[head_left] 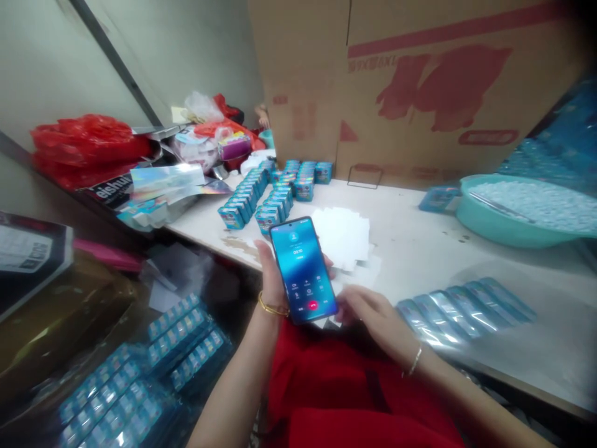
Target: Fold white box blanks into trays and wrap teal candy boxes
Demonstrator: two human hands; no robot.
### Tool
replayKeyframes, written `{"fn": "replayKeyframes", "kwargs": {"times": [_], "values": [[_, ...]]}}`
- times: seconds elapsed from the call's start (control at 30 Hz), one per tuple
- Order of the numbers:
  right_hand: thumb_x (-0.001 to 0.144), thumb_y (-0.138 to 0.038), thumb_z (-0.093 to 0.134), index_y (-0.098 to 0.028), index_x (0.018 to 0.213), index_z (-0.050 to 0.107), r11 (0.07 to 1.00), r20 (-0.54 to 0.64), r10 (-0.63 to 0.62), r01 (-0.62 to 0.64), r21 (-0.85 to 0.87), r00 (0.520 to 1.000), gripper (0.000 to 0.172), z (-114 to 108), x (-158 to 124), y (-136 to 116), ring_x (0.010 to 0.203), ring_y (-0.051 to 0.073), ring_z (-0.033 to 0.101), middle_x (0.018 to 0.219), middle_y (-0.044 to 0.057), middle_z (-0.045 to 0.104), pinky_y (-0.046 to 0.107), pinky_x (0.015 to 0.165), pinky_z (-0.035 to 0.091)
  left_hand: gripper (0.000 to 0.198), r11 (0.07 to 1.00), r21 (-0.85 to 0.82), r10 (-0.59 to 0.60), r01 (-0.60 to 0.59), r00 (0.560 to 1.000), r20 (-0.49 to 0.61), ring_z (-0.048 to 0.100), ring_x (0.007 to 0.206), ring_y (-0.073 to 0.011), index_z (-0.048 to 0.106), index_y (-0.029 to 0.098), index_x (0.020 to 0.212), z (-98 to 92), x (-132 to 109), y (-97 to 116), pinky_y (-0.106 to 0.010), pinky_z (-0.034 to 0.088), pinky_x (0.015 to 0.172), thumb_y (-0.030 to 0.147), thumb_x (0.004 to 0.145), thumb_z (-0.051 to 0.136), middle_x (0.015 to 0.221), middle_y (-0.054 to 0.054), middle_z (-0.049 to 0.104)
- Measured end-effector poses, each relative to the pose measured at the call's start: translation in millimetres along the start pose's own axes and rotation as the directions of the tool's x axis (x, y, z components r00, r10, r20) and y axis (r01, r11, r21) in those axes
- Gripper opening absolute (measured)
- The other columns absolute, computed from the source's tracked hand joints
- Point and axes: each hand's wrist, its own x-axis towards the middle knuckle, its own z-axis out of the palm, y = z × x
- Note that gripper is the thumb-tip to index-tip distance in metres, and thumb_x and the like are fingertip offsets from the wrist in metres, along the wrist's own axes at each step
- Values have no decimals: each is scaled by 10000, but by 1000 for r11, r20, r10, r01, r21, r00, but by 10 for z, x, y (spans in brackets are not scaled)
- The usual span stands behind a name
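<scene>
My left hand grips a smartphone upright over the table's front edge. Its blue screen shows a call display with a red button near the bottom. My right hand hovers just right of the phone's lower end, fingers loosely curled toward it, holding nothing I can make out. Both wrists wear thin bracelets. A stack of white cards lies on the table right behind the phone.
Rows of small blue boxes stand at the table's back left. Clear-wrapped blue packets lie fanned at the right. A teal basin of white pieces sits far right, a big cardboard box behind. Wrapped blue packs fill the lower left.
</scene>
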Motion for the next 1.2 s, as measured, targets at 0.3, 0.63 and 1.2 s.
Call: {"fn": "replayKeyframes", "kwargs": {"times": [0.3,0.63,1.2], "values": [[842,-488,588,-176,1081,547,982,86,-14,-2,191,996,395,171,-122,113,702,150,607,747,26,654,287,702,508,1058,1000,-18,1,-1,1000,12,650,641,-240,611,105,1052,-35,40,-62,-348,514,590,872,661,-4,755,-128,671],[818,-374,656,-200,1107,545,961,81,-65,40,273,995,355,223,-141,154,756,119,624,867,18,663,260,780,532,1049,1000,-10,3,-3,999,53,663,672,-249,599,111,1067,-84,69,-85,-365,531,631,887,645,32,797,-139,675],[769,-304,689,-195,1138,498,933,57,27,-46,358,998,430,297,-147,186,757,138,646,882,21,670,296,765,535,983,997,-59,-38,41,998,57,667,663,-266,587,94,1090,-118,77,-144,-391,537,600,853,706,94,776,-143,673]]}}
